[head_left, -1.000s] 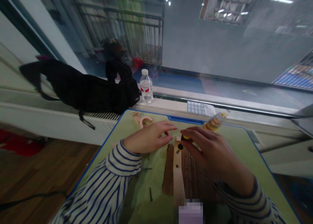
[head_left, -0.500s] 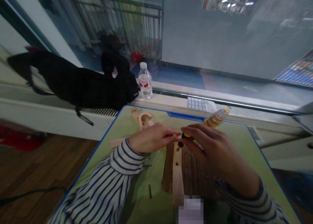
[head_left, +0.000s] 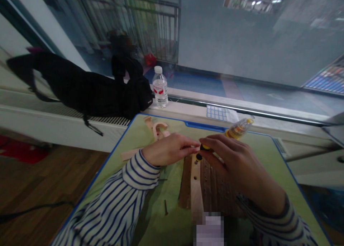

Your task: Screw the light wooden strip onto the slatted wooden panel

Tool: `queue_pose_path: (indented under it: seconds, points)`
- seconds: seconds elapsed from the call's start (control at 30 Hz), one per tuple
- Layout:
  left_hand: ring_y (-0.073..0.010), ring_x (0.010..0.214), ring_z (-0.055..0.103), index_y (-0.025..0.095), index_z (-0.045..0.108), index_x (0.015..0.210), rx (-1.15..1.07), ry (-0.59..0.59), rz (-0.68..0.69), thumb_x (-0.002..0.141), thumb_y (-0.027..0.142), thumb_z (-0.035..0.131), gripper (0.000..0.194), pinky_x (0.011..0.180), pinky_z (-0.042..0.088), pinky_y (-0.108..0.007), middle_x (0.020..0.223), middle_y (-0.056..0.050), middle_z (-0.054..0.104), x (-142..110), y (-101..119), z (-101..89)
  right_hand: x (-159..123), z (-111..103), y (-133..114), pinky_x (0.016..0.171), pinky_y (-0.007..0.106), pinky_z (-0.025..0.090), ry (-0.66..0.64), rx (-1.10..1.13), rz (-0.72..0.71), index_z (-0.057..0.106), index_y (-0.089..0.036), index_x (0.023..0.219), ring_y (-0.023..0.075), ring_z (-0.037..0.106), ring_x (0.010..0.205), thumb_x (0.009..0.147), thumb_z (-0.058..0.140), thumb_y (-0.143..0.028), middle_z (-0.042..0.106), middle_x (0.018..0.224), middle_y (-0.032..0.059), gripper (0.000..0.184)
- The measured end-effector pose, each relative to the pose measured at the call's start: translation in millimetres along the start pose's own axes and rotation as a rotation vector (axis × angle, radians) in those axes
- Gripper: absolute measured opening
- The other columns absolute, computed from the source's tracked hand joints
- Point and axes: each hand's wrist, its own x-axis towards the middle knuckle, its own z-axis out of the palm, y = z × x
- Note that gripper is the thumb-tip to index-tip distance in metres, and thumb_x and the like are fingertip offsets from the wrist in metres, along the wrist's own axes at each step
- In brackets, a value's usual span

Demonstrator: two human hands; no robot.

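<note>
My right hand (head_left: 236, 163) grips a short black-and-yellow screwdriver (head_left: 205, 147), its fingers closed round the handle. The black-and-yellow lower end points down over a hole near the far end of a pale wooden strip (head_left: 197, 197). From the left, my left hand (head_left: 174, 148) reaches in with thumb and fingertips pinched beside the screwdriver; what lies between them is too small to make out. Under the strip is a brown ridged board, probably cardboard (head_left: 185, 188). A loose screw (head_left: 166, 207) lies left of it on the green table (head_left: 150, 221).
Curved wooden pieces (head_left: 158, 128) and a flat wooden piece (head_left: 129, 154) lie at the back left. A yellow-capped clear bottle (head_left: 239, 128) is behind my right hand. On the windowsill are a water bottle (head_left: 160, 90), a black bag (head_left: 88, 91) and a checked sheet (head_left: 216, 112).
Both hands hold nearly the same pose at the screwdriver. The whole view has shifted very slightly; no object has visibly been moved.
</note>
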Motion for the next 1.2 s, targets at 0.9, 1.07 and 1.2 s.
queue_pose_path:
  seconds: [0.9,1.07,1.2]
  points:
    - [-0.0148,0.074,0.060,0.018,0.071,0.100,0.047,0.014,-0.067,0.093,0.034,0.047,0.029,0.061,0.039,-0.021,0.082,-0.003,0.070,-2.0,-3.5,-0.5,1.9,0.1,-1.5,0.080,0.035,0.052,0.001,0.009,-0.024,0.059,-0.016,0.112,0.0192,0.064,0.093,0.095,0.047,-0.028,0.067,0.106,0.0091,0.024]
    - [-0.0148,0.073,0.061,0.019,0.071,0.100,0.062,0.013,-0.059,0.094,0.034,0.047,0.029,0.062,0.038,-0.022,0.082,-0.003,0.071,-2.2,-2.9,-1.2,2.1,-0.1,-2.1,0.080,0.034,0.052,0.001,0.011,-0.030,0.059,-0.016,0.112,0.0190,0.064,0.093,0.095,0.047,-0.026,0.067,0.106,0.0084,0.023]
    - [-0.0147,0.074,0.062,0.018,0.071,0.096,0.077,0.016,-0.041,0.094,0.031,0.047,0.028,0.061,0.037,-0.022,0.083,-0.003,0.071,-1.9,-1.7,-1.7,1.8,-0.6,-2.8,0.081,0.035,0.052,-0.016,0.010,-0.019,0.058,-0.018,0.114,0.0190,0.064,0.093,0.095,0.047,-0.027,0.067,0.107,0.0075,0.024]
